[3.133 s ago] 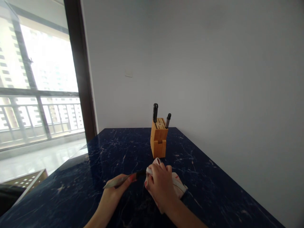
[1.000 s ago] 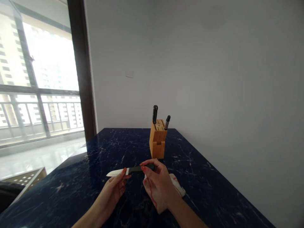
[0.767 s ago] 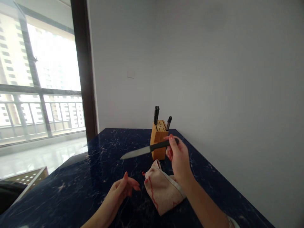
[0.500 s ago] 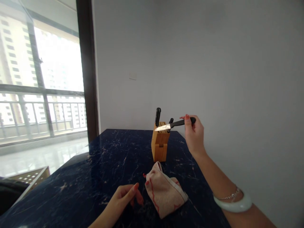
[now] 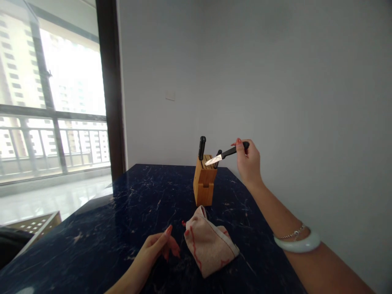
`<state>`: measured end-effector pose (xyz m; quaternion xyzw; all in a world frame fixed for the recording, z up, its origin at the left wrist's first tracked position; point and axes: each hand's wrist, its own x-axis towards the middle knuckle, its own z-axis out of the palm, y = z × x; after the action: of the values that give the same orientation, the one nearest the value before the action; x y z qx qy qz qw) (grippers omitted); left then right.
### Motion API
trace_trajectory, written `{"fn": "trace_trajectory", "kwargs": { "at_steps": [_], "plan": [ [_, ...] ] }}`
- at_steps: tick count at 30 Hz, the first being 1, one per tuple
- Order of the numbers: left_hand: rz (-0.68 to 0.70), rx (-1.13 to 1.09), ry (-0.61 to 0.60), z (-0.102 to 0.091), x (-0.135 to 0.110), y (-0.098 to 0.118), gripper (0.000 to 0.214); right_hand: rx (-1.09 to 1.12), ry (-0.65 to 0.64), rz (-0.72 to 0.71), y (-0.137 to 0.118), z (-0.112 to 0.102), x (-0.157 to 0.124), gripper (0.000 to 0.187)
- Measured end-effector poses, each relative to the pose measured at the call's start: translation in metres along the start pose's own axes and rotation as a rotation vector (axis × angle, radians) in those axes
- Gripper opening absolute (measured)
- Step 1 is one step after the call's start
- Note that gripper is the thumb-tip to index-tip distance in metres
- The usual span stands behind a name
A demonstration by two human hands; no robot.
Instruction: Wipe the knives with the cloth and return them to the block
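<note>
My right hand (image 5: 248, 160) is raised above the far right of the table and is shut around the black handle of a small kitchen knife (image 5: 225, 155). The bright blade points left, its tip just beside the top of a wooden knife block (image 5: 204, 179). Two black-handled knives (image 5: 201, 148) stand in that block. My left hand (image 5: 156, 246) rests low and holds nothing, close to the left edge of a folded beige cloth (image 5: 208, 243) with red stitching and marks.
The block and cloth lie on a dark blue marble-patterned table (image 5: 92, 245) whose right side runs along a white wall (image 5: 306, 81). A glazed balcony door (image 5: 61, 102) is at the left. A bangle (image 5: 297, 244) circles my right wrist.
My right hand has carried the knife up off the cloth and rightward to beside the block. My left hand has let go of the knife and cloth, and the cloth lies on the table.
</note>
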<state>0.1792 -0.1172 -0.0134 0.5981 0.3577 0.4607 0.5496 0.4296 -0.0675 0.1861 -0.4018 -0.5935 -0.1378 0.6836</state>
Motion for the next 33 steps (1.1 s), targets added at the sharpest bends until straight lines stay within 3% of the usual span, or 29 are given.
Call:
{"fn": "trace_trajectory", "kwargs": {
  "at_steps": [7,11,16,20,26,31,33],
  "plan": [
    [-0.061,-0.187,0.012,-0.001,-0.002,0.000,0.046,-0.059,-0.118,-0.043,-0.009,0.015,0.010,0.032],
    [-0.104,-0.270,0.017,0.001,-0.004,0.005,0.045,-0.252,-0.188,-0.010,-0.011,0.035,0.018,0.028],
    [-0.133,-0.305,0.040,0.001,-0.005,0.005,0.044,-0.485,-0.292,-0.086,-0.006,0.059,0.022,0.019],
    [-0.165,-0.351,0.076,0.001,-0.007,0.005,0.041,-0.597,-0.384,-0.098,0.004,0.070,0.020,0.023],
    [-0.171,-0.302,0.080,0.008,-0.007,0.002,0.045,-0.722,-0.447,-0.127,0.008,0.078,0.018,0.031],
    [-0.089,-0.306,0.085,0.013,-0.010,0.004,0.048,-0.769,-0.556,-0.108,0.002,0.077,0.017,0.044],
    [-0.063,-0.323,0.105,0.014,-0.011,0.006,0.051,-0.781,-0.516,-0.134,-0.003,0.074,0.014,0.042]
  ]
}}
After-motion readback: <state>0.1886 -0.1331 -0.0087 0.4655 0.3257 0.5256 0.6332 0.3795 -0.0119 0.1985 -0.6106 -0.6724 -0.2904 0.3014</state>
